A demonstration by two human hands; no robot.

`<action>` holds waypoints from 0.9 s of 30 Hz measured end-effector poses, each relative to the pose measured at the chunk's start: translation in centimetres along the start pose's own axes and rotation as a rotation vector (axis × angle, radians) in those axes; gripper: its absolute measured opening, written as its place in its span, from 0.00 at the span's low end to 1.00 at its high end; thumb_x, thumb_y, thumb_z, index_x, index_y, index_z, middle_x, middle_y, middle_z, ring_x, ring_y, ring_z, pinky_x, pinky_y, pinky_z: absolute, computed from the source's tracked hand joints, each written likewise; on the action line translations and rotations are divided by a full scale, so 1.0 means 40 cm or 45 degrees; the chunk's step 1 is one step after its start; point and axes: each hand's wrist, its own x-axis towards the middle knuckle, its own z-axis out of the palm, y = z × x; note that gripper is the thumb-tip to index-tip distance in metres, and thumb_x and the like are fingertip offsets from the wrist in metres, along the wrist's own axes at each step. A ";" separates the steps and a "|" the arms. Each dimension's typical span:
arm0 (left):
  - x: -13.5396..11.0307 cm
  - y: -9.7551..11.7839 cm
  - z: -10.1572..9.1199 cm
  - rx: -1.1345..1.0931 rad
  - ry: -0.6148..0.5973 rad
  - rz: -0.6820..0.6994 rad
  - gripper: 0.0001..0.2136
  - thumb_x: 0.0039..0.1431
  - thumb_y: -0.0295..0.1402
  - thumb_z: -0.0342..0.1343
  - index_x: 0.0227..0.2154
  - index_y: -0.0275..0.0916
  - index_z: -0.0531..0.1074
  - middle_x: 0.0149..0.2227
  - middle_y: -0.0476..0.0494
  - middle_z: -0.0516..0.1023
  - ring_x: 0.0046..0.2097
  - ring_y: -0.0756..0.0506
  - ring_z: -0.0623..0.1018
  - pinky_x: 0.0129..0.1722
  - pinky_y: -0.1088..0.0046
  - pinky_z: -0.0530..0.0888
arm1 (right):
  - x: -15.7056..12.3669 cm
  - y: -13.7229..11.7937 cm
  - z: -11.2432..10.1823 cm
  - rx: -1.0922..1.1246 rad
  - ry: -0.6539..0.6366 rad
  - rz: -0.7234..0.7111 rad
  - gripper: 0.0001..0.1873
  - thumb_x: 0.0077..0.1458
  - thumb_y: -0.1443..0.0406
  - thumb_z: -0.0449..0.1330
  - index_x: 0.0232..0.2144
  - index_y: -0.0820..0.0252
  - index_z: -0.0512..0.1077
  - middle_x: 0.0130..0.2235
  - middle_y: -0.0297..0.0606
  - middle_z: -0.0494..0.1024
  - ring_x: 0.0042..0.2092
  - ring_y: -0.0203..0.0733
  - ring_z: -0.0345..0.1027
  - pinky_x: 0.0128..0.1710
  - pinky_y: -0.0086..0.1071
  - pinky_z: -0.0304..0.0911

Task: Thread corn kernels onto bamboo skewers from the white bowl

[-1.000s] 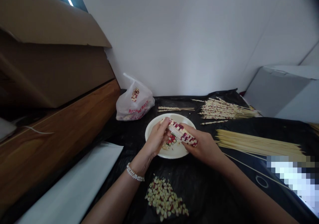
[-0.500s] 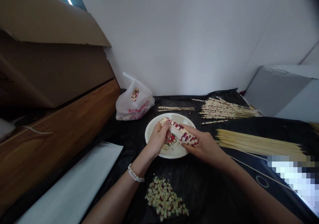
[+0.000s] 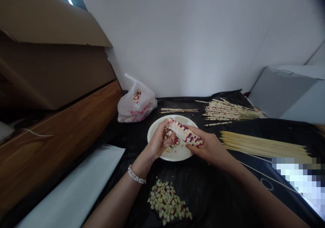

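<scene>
My right hand is wrapped round the right end of a corn cob with white and dark red kernels. Part of the cob is stripped to a pale bare strip. At the cob's left end is my left hand, its fingers curled around several loose corn kernels and its tip touching the cob. Both hands are above a white plate with a red flower print and a few kernels in it. A pile of loose kernels lies on the black sheet nearer to me.
Behind the plate stands a white plastic bag beside a few kernel-threaded sticks. More threaded sticks lie at the back right, with bare bamboo sticks in front. A cardboard box is on the left, a grey box on the right.
My left hand has turned and drawn slightly left, its fingers now curled with kernels in them. The cob has shifted a little right in my right hand.
</scene>
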 end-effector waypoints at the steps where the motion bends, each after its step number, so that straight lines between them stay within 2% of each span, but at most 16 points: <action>1: 0.000 -0.001 0.002 0.020 0.024 0.014 0.26 0.59 0.54 0.45 0.18 0.37 0.63 0.13 0.55 0.53 0.16 0.57 0.49 0.16 0.78 0.47 | 0.000 -0.001 0.003 -0.024 0.004 -0.010 0.33 0.50 0.65 0.60 0.60 0.54 0.65 0.54 0.38 0.76 0.51 0.51 0.73 0.53 0.43 0.67; 3: 0.003 -0.005 0.007 0.098 0.114 0.062 0.26 0.58 0.55 0.46 0.18 0.38 0.61 0.13 0.55 0.54 0.15 0.57 0.50 0.16 0.78 0.47 | 0.000 -0.003 0.008 -0.060 0.009 -0.038 0.33 0.50 0.66 0.60 0.60 0.54 0.65 0.55 0.39 0.75 0.52 0.51 0.72 0.53 0.43 0.66; 6: 0.008 -0.015 0.014 0.193 0.234 0.142 0.22 0.58 0.52 0.50 0.20 0.38 0.61 0.14 0.55 0.58 0.15 0.56 0.53 0.15 0.79 0.48 | -0.001 -0.004 0.015 -0.076 0.015 -0.067 0.34 0.50 0.67 0.59 0.60 0.54 0.65 0.55 0.39 0.76 0.52 0.51 0.72 0.53 0.43 0.67; 12: 0.014 -0.029 0.016 0.297 0.345 0.236 0.19 0.58 0.49 0.51 0.22 0.39 0.60 0.15 0.56 0.59 0.15 0.56 0.55 0.15 0.79 0.50 | -0.004 -0.008 0.012 -0.035 -0.002 -0.021 0.34 0.49 0.67 0.60 0.60 0.53 0.65 0.53 0.38 0.77 0.49 0.50 0.74 0.50 0.41 0.69; 14: 0.013 -0.025 0.015 0.270 0.308 0.220 0.18 0.58 0.48 0.50 0.21 0.39 0.60 0.15 0.56 0.59 0.15 0.56 0.55 0.16 0.78 0.50 | -0.003 -0.008 0.008 -0.028 -0.003 -0.020 0.34 0.49 0.67 0.60 0.60 0.53 0.65 0.54 0.37 0.77 0.51 0.50 0.73 0.52 0.42 0.68; 19: -0.001 -0.001 0.009 0.069 0.083 0.125 0.15 0.56 0.41 0.51 0.19 0.37 0.62 0.15 0.54 0.59 0.16 0.57 0.51 0.17 0.77 0.49 | 0.000 -0.001 0.004 -0.007 0.015 -0.060 0.33 0.51 0.66 0.60 0.60 0.54 0.64 0.56 0.38 0.75 0.53 0.49 0.71 0.54 0.41 0.66; 22: -0.006 0.004 0.005 -0.014 0.018 0.091 0.19 0.58 0.45 0.49 0.19 0.36 0.65 0.14 0.54 0.56 0.16 0.57 0.50 0.18 0.77 0.49 | 0.001 0.005 0.008 -0.059 0.039 -0.093 0.33 0.51 0.67 0.58 0.61 0.58 0.63 0.57 0.41 0.73 0.55 0.49 0.70 0.54 0.40 0.65; 25: -0.003 0.000 0.003 0.005 0.060 0.073 0.27 0.60 0.54 0.44 0.17 0.36 0.64 0.12 0.55 0.51 0.16 0.57 0.49 0.17 0.77 0.48 | 0.000 0.013 0.016 -0.122 0.065 -0.149 0.34 0.52 0.68 0.58 0.62 0.58 0.62 0.58 0.42 0.72 0.57 0.48 0.68 0.57 0.41 0.63; 27: 0.002 -0.005 0.003 0.047 0.132 0.113 0.26 0.60 0.54 0.46 0.17 0.37 0.61 0.12 0.56 0.52 0.15 0.57 0.49 0.17 0.77 0.47 | -0.002 0.019 0.021 -0.156 0.076 -0.179 0.34 0.52 0.68 0.57 0.62 0.57 0.61 0.58 0.41 0.71 0.57 0.49 0.68 0.56 0.42 0.63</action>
